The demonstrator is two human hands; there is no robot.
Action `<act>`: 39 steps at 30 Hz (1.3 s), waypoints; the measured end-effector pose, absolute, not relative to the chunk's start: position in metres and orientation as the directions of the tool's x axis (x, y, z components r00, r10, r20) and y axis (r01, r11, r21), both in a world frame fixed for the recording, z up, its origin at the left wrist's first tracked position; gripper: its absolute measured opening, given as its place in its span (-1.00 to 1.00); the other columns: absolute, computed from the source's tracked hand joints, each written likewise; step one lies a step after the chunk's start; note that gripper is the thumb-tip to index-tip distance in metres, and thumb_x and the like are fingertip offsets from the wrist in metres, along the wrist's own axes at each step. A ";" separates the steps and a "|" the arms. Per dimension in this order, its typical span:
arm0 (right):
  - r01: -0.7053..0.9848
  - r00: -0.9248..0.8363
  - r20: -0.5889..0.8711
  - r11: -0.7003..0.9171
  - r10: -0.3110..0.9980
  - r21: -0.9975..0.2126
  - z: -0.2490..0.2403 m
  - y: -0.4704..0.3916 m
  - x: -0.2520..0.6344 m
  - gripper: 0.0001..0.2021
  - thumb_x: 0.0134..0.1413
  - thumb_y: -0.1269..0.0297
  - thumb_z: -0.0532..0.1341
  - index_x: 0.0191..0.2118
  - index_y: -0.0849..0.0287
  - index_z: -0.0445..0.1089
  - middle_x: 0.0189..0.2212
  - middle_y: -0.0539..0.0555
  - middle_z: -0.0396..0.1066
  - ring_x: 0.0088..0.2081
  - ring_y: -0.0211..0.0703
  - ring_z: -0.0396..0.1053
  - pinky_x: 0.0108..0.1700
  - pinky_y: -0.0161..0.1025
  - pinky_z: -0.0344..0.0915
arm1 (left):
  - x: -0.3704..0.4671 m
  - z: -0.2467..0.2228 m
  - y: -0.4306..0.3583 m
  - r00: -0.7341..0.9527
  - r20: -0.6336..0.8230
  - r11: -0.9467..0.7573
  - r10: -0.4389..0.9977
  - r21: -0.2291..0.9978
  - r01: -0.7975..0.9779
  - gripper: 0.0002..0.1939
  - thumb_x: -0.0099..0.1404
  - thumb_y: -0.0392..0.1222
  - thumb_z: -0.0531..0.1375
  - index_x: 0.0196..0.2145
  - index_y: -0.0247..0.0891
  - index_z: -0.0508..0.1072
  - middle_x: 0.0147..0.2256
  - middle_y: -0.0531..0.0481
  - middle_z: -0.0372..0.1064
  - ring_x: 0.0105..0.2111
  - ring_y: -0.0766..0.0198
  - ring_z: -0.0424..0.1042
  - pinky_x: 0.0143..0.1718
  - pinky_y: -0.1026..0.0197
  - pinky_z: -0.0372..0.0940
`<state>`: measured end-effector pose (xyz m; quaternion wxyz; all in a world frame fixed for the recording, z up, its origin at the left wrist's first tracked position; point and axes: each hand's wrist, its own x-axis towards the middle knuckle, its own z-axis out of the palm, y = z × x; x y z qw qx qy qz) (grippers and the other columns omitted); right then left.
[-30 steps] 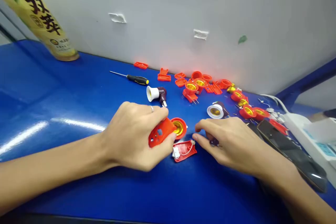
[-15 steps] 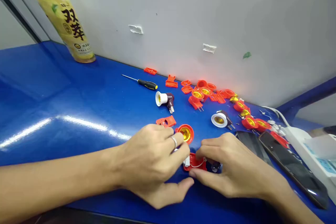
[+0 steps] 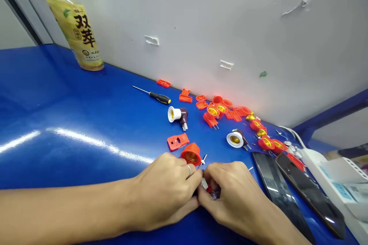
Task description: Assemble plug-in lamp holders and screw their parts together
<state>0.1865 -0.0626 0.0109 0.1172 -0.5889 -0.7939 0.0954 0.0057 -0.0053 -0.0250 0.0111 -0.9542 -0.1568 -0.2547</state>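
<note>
My left hand (image 3: 172, 187) wears a ring and has its fingers bent together beside a red lamp socket (image 3: 191, 154). What its fingertips hold is hidden. My right hand (image 3: 230, 191) is curled round a small red housing (image 3: 209, 189), mostly covered by the fingers, with a white piece (image 3: 204, 183) showing between the hands. A thin metal piece with a white part (image 3: 202, 160) sticks up just behind the fingertips. Above the left hand lies a flat red cover (image 3: 178, 141).
A screwdriver (image 3: 159, 98), a white-and-brown socket (image 3: 178, 115) and another one (image 3: 235, 139) lie farther back. Several red parts (image 3: 212, 111) line the wall. Two phones (image 3: 281, 195) and a white power strip (image 3: 324, 176) are at right; a bottle (image 3: 77, 30) stands back left.
My hands have come together over the red housing, hiding most of it. The left fingers have closed up. The red socket near them is now tipped, its opening facing me. The view has shifted slightly.
</note>
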 end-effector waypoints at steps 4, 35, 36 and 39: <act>0.892 -0.172 0.001 0.156 0.985 -0.424 0.009 -0.063 0.178 -0.83 -0.12 0.39 0.19 -0.60 0.17 0.17 -0.65 -0.04 0.36 -0.61 -0.33 0.20 -0.49 -0.29 -0.10 | 0.005 -0.027 -0.008 0.805 0.518 -0.957 0.288 0.126 0.261 -0.89 0.26 -0.35 0.07 -0.39 -0.26 0.37 -0.55 0.01 0.37 -0.59 0.20 0.33 -0.56 0.14 0.14; 0.752 -0.021 -0.097 -0.048 0.995 -0.658 0.012 -0.058 0.162 -0.84 -0.23 0.36 0.18 -0.66 0.20 0.17 -0.71 -0.09 0.21 -0.61 -0.39 0.04 -0.53 -0.34 -0.10 | 0.011 -0.017 -0.014 0.716 0.348 -0.704 0.605 0.653 0.278 -0.86 -0.04 -0.42 0.13 -0.51 -0.22 0.29 -0.61 0.20 0.32 -0.66 0.43 0.19 -0.57 0.29 -0.04; 0.743 -0.032 -0.097 -0.042 0.995 -0.668 0.012 -0.058 0.162 -0.84 -0.23 0.37 0.18 -0.65 0.20 0.16 -0.71 -0.10 0.20 -0.61 -0.40 0.04 -0.53 -0.34 -0.09 | 0.011 -0.017 -0.014 0.713 0.348 -0.694 0.609 0.668 0.267 -0.86 -0.04 -0.42 0.13 -0.51 -0.22 0.29 -0.61 0.21 0.33 -0.66 0.43 0.20 -0.57 0.30 -0.03; 0.684 -0.112 -0.142 -0.028 0.984 -0.729 0.013 -0.056 0.164 -0.86 -0.21 0.37 0.19 -0.63 0.21 0.20 -0.68 -0.12 0.16 -0.59 -0.41 0.03 -0.55 -0.38 -0.08 | 0.011 -0.017 -0.015 0.708 0.354 -0.677 0.611 0.698 0.235 -0.84 -0.10 -0.43 0.12 -0.53 -0.22 0.28 -0.62 0.23 0.33 -0.67 0.45 0.21 -0.59 0.30 -0.03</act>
